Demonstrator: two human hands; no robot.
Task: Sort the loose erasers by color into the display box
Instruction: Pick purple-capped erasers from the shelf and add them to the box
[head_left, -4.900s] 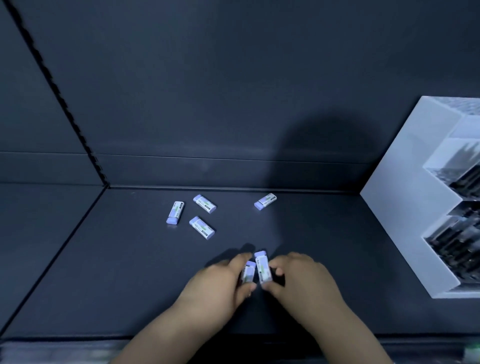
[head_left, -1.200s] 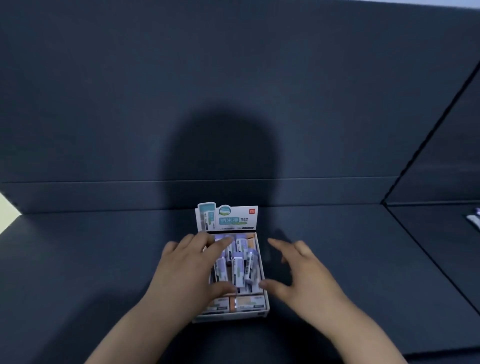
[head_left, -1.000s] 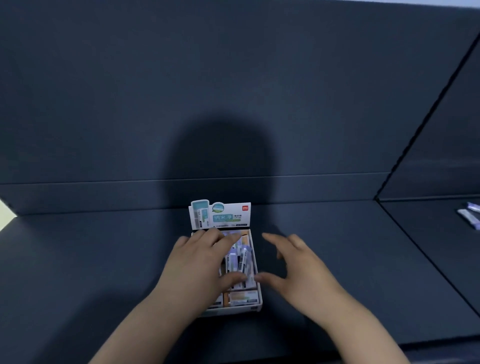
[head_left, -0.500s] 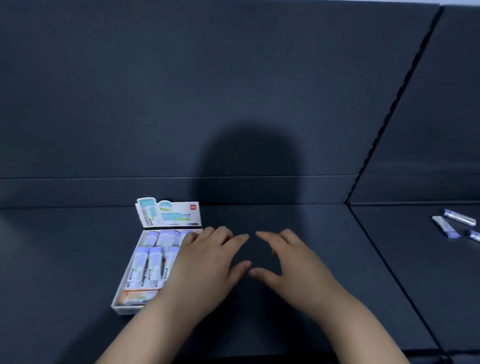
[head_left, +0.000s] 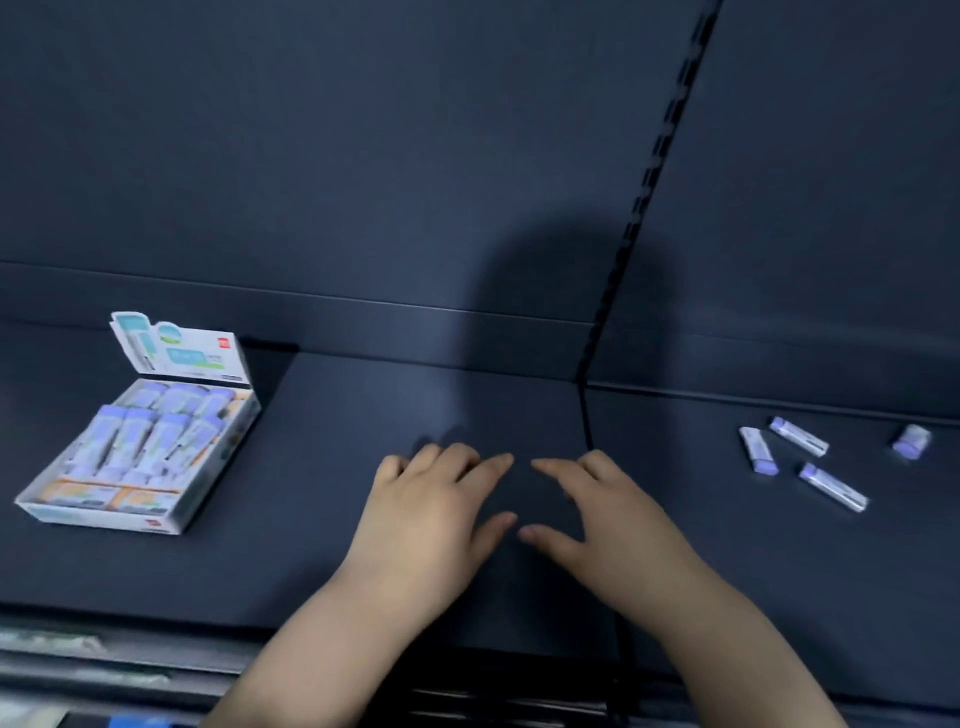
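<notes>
Now both hands sit side by side, palm down, over the middle of the dark shelf. The left hand has its fingers straight and slightly fanned, thumb angled inward, and holds nothing. The right hand mirrors it: fingers relaxed and spread, thumb pointing toward the left thumb, nothing in its grasp. The two thumb tips are close but apart. Whether the palms rest on the shelf or float just above it cannot be told. The right hand lies across the dark seam where two shelf boards meet.

Well to the left stands the white cardboard display box, turned at an angle, its printed lid flap standing up at the back. Inside, purple-capped erasers in white sleeves lie in rows across the rear and middle, and orange-marked packs run along the front edge; the view is too blurred to count them.

Well to the right, on the neighbouring board, four loose erasers lie scattered, each purple with a white sleeve: three near each other at different angles, one apart, farther right. Neither hand touches them or the box. Behind, a slotted upright strip divides the dark back panel, which carries a rounded shadow.
</notes>
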